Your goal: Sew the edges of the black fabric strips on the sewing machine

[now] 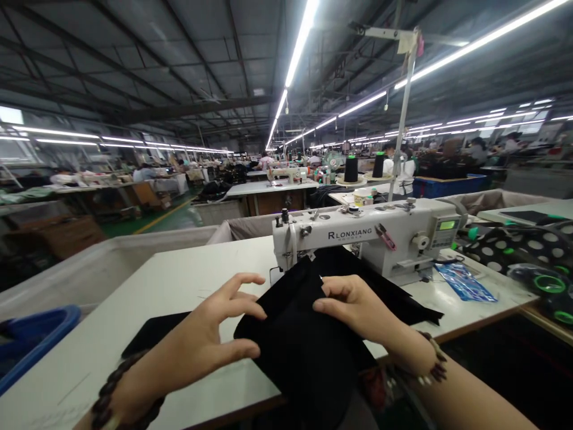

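Note:
A large piece of black fabric (308, 325) lies under the head of a white sewing machine (331, 233) and hangs over the table's front edge. At the cloth's left edge, my left hand (215, 325) is open, its fingers curved and spread apart. My right hand (353, 301) is over the middle of the cloth, with fingers curled and thumb near the index finger. A tiny bright tip shows at its fingertips; what it belongs to is hidden. Another black fabric piece (154, 331) lies on the table behind my left forearm.
The white table (192, 280) carries a blue-printed packet (465, 282) right of the machine. Pink thread snips (385, 236) rest against the machine body. Polka-dot fabric (501, 248) is piled at the right, a blue tub (40, 346) stands left. Black thread cones (351, 169) stand behind.

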